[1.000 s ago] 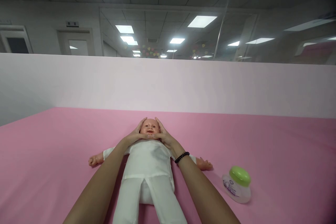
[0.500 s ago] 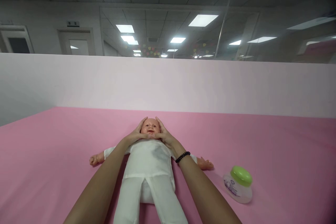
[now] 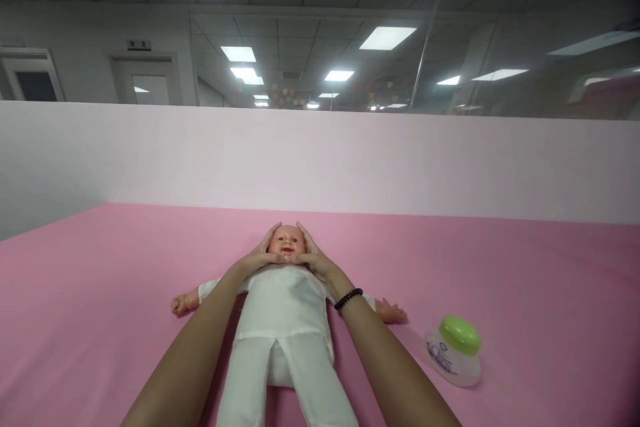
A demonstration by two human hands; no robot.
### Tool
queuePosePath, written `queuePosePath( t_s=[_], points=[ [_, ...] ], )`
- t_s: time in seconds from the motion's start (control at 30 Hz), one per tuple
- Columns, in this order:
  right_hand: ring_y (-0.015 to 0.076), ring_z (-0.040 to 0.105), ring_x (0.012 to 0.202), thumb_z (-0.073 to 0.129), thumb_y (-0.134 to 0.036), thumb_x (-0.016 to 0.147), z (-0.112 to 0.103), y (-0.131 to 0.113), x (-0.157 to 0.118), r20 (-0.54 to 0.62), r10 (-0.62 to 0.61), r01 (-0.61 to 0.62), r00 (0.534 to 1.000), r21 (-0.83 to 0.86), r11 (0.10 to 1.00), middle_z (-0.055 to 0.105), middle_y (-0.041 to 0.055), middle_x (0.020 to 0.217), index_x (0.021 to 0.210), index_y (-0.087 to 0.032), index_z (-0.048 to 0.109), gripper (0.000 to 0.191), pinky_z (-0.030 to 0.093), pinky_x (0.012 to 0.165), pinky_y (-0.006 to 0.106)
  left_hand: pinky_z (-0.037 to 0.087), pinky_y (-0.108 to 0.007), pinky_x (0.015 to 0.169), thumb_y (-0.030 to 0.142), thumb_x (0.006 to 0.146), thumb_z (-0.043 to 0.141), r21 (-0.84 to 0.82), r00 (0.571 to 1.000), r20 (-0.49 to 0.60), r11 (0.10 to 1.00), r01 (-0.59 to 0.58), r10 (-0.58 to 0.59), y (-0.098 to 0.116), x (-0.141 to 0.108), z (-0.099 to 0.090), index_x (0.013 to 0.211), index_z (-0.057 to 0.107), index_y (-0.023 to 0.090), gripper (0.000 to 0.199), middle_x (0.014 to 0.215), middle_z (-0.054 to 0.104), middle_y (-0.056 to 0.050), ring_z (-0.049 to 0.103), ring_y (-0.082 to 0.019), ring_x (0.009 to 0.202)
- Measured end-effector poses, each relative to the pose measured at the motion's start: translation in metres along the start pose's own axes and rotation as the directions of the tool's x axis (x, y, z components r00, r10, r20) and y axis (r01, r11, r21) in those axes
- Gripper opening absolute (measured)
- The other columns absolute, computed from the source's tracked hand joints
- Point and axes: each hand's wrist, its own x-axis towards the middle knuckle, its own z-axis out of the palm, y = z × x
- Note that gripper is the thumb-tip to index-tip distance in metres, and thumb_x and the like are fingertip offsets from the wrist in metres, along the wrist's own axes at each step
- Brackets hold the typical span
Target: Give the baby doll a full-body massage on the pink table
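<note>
A baby doll (image 3: pixel 285 307) with a cloth body in white lies on its back, face up, arms spread out to both sides. My left hand (image 3: pixel 259 256) cups one side of the doll's head, its thumb along the chin and its fingers reaching up past the cheek. On the other side my right hand (image 3: pixel 316 259) holds the head the same way, the two thumb tips close together under the doll's mouth. Parts of the fingers behind the head are hidden. A black coiled band (image 3: pixel 349 298) circles my right wrist.
A clear jar with a green lid (image 3: pixel 460 335) stands to the right of the doll on the pink padded surface (image 3: pixel 540 293). Behind that surface rises a low white wall (image 3: pixel 320 160). Glass panels, doors and ceiling lights show beyond it.
</note>
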Motion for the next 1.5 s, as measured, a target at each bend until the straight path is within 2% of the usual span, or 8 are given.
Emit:
queuePosePath(
  t_s=[0.2,0.33,0.73,0.93,1.23,1.37,1.43,1.5],
  points=[
    [0.0307,0.050,0.133,0.083,-0.007,0.055,-0.001,-0.001,0.000,0.014,0.004,-0.004,1.000,0.006,1.000,0.029,0.0117,0.159,0.156,-0.033,0.022,0.121,0.048,0.107,0.045,0.038,-0.049,0.111,0.025,0.071,0.080,-0.079,1.000,0.026,0.997,0.019,-0.017,-0.004,0.001,-0.002,0.157,0.012,0.043,0.110,0.162,0.027,-0.011,0.046,-0.035,0.136],
    [0.0295,0.048,0.135,0.088,-0.008,0.053,0.000,-0.003,-0.001,0.020,0.008,-0.007,1.000,-0.052,0.999,0.022,0.0106,0.162,0.156,-0.034,0.020,0.126,0.048,0.107,0.041,0.038,-0.047,0.112,0.029,0.071,0.084,-0.014,1.000,0.008,1.000,-0.002,0.002,0.000,-0.001,0.000,0.157,0.012,0.041,0.113,0.161,0.028,-0.012,0.044,-0.034,0.138],
    [0.0302,0.056,0.127,0.084,-0.008,0.056,0.000,-0.002,0.000,0.030,0.008,-0.008,1.000,-0.005,1.000,0.035,0.0143,0.155,0.156,-0.032,0.019,0.122,0.049,0.106,0.044,0.035,-0.050,0.114,0.025,0.071,0.080,-0.036,1.000,0.011,0.999,0.023,-0.023,-0.004,0.001,-0.003,0.157,0.008,0.044,0.113,0.164,0.020,-0.010,0.041,-0.035,0.140],
    [0.0292,0.054,0.130,0.087,-0.008,0.053,0.001,-0.002,0.000,0.032,-0.001,0.003,0.999,-0.051,0.999,0.028,0.0121,0.159,0.156,-0.033,0.019,0.126,0.050,0.105,0.042,0.037,-0.047,0.113,0.030,0.072,0.082,0.007,1.000,-0.003,1.000,0.005,-0.005,-0.001,0.000,0.000,0.158,0.010,0.042,0.113,0.162,0.026,-0.011,0.042,-0.034,0.140],
    [0.0292,0.052,0.131,0.085,-0.020,0.060,-0.004,0.005,0.004,0.033,-0.042,0.046,0.999,-0.126,0.991,0.034,0.0109,0.155,0.155,-0.034,0.020,0.116,0.047,0.107,0.046,0.039,-0.047,0.112,0.025,0.074,0.072,0.005,0.998,0.040,0.999,-0.040,0.039,-0.003,0.004,0.000,0.157,0.015,0.037,0.102,0.158,0.034,-0.009,0.045,-0.032,0.138],
    [0.0275,0.036,0.144,0.090,-0.038,0.056,-0.004,0.022,0.012,-0.094,-0.216,0.152,0.972,-0.452,0.879,0.026,0.0100,0.159,0.156,-0.032,0.018,0.123,0.037,0.115,0.044,0.030,-0.045,0.119,0.041,0.089,0.054,0.162,0.966,-0.155,0.970,-0.184,0.209,-0.020,0.013,0.005,0.156,0.026,0.025,0.074,0.158,0.036,-0.010,0.037,-0.029,0.144],
    [0.0257,0.027,0.148,0.088,-0.047,0.059,-0.003,0.028,0.014,-0.120,-0.324,0.183,0.938,-0.623,0.761,0.023,0.0106,0.161,0.157,-0.028,0.016,0.123,0.030,0.118,0.042,0.023,-0.043,0.122,0.049,0.094,0.045,0.360,0.926,-0.251,0.915,-0.180,0.281,-0.025,0.013,0.007,0.155,0.029,0.020,0.070,0.160,0.032,-0.010,0.030,-0.027,0.147],
    [0.0267,0.029,0.147,0.081,-0.056,0.067,0.000,0.029,0.011,-0.108,-0.376,0.160,0.920,-0.773,0.614,0.026,0.0129,0.160,0.158,-0.024,0.013,0.118,0.031,0.118,0.041,0.019,-0.040,0.123,0.054,0.097,0.036,0.544,0.901,-0.287,0.830,-0.125,0.325,-0.026,0.007,0.008,0.155,0.028,0.017,0.070,0.161,0.031,-0.011,0.027,-0.024,0.149]
  ],
)
